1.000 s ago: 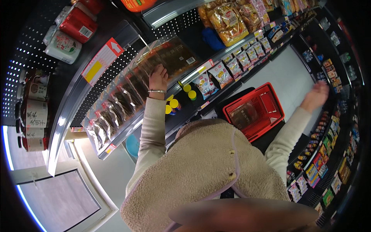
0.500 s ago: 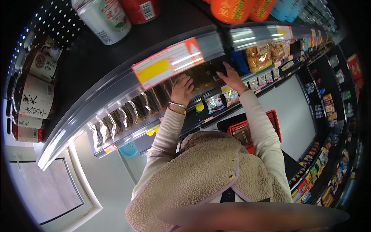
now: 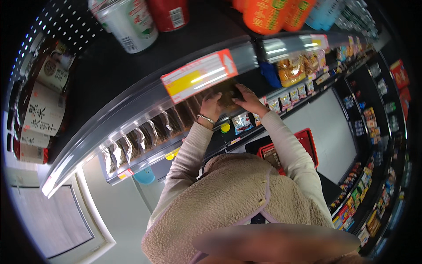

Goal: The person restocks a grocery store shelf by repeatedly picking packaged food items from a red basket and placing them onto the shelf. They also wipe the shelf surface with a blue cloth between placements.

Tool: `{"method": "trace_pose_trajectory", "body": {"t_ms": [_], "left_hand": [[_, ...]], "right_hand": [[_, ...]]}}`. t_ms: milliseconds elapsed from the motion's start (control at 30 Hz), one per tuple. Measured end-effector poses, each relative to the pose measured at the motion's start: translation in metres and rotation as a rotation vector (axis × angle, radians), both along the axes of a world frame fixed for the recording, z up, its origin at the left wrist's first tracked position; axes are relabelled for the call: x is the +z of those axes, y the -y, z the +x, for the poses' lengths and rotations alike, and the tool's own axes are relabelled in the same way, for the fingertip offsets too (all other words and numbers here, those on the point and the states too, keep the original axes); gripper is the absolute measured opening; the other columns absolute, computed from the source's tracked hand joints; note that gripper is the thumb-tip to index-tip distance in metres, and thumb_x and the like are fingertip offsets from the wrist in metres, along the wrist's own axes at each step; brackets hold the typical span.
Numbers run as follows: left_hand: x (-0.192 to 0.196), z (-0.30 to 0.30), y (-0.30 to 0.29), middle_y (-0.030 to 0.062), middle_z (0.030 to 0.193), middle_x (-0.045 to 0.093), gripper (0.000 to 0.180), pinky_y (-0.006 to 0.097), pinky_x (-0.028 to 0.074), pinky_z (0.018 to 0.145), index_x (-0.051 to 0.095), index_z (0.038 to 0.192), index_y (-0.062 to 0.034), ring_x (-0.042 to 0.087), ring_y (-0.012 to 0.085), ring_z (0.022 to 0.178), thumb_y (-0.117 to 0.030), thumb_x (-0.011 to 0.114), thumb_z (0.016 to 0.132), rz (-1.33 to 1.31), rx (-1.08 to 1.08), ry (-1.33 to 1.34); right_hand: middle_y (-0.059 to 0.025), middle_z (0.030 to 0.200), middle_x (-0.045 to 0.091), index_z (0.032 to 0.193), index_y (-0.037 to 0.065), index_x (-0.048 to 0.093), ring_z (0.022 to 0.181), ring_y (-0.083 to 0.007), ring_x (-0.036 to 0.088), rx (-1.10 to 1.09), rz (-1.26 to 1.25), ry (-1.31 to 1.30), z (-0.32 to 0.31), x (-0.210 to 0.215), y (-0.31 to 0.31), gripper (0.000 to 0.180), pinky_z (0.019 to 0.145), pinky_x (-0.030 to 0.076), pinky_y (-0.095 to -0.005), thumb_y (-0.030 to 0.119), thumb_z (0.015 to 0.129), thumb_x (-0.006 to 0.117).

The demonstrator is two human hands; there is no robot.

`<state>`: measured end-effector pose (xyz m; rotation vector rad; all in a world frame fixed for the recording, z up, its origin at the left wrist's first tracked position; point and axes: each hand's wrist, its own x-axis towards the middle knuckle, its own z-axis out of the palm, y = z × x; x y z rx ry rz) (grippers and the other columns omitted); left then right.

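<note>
Under the upper shelf's front edge, both my hands reach into a row of dark brown packets with shiny clear wrapping [image 3: 140, 136]. My left hand [image 3: 211, 109], with a bracelet at the wrist, is closed against the left side of a dark brown packet [image 3: 227, 97] at the row's right end. From the right, my right hand [image 3: 249, 101] grips the same packet, its fingers bent around the edge. The shelf lip and its price tag [image 3: 199, 75] hang just above my hands. Some fingertips and the packet's far part are hidden or dim.
Cans [image 3: 127, 26] and orange bottles [image 3: 266, 15] stand on the shelf above. Labelled jars [image 3: 44, 110] are at the far left. Small snack bags [image 3: 241, 123] hang to the right below. A red basket [image 3: 309, 143] sits beyond my right forearm.
My right hand has moved left toward my left hand and now meets the packet's right side. My left hand has shifted slightly right and down. The view has tilted a little.
</note>
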<state>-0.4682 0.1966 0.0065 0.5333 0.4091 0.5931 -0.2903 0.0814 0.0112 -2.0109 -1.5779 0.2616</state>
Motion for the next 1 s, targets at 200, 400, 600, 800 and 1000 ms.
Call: {"method": "trace_pose_trajectory", "body": {"t_ms": [200, 400, 600, 800, 1000], "left_hand": [[0.014, 0.008, 0.024, 0.0142, 0.131, 0.061, 0.043, 0.043, 0.047, 0.104, 0.055, 0.131, 0.0019, 0.059, 0.0304, 0.118, 0.007, 0.049, 0.088, 0.187, 0.025, 0.109], [0.013, 0.006, 0.072, 0.0071, 0.125, 0.065, 0.046, 0.033, 0.044, 0.104, 0.057, 0.132, -0.0006, 0.06, 0.0186, 0.114, 0.008, 0.056, 0.087, 0.465, -0.256, 0.053], [-0.006, 0.004, 0.136, 0.0111, 0.125, 0.064, 0.039, 0.032, 0.051, 0.093, 0.055, 0.132, -0.0003, 0.064, 0.0205, 0.107, -0.01, 0.059, 0.095, 0.599, -0.546, -0.156], [-0.027, -0.04, 0.151, 0.0153, 0.12, 0.068, 0.035, 0.031, 0.054, 0.09, 0.057, 0.129, -0.0007, 0.068, 0.0232, 0.105, -0.016, 0.059, 0.098, 0.529, -0.579, -0.329], [-0.03, -0.056, 0.171, 0.0134, 0.114, 0.071, 0.027, 0.028, 0.054, 0.084, 0.06, 0.124, -0.0022, 0.07, 0.0189, 0.099, -0.012, 0.058, 0.098, 0.489, -0.523, -0.552]], "right_hand": [[-0.0253, 0.148, 0.044, 0.148, -0.003, 0.036, 0.135, -0.0379, 0.046, -0.08, 0.062, -0.39, -0.006, 0.026, 0.034, 0.079, 0.109, 0.04, -0.0388, 0.038, 0.089, 0.071], [-0.0104, 0.12, 0.065, 0.137, 0.001, 0.052, 0.11, -0.0179, 0.063, -0.242, 0.35, -1.396, 0.016, 0.013, 0.143, 0.048, 0.089, 0.051, -0.03, 0.005, 0.091, 0.066], [-0.0107, 0.114, 0.069, 0.125, 0.001, 0.061, 0.104, -0.0221, 0.066, -0.358, 0.604, -1.668, 0.002, -0.038, 0.287, 0.036, 0.094, 0.052, -0.0355, -0.006, 0.09, 0.056], [-0.0145, 0.118, 0.065, 0.125, -0.004, 0.054, 0.104, -0.0254, 0.065, -0.966, 0.803, -1.558, -0.019, -0.137, 0.444, 0.032, 0.096, 0.052, -0.0392, -0.005, 0.094, 0.048], [-0.0132, 0.108, 0.064, 0.116, 0.0, 0.056, 0.097, -0.0293, 0.064, -1.406, 0.679, -1.438, -0.04, -0.221, 0.507, 0.025, 0.084, 0.056, -0.043, -0.003, 0.092, 0.049]]}}
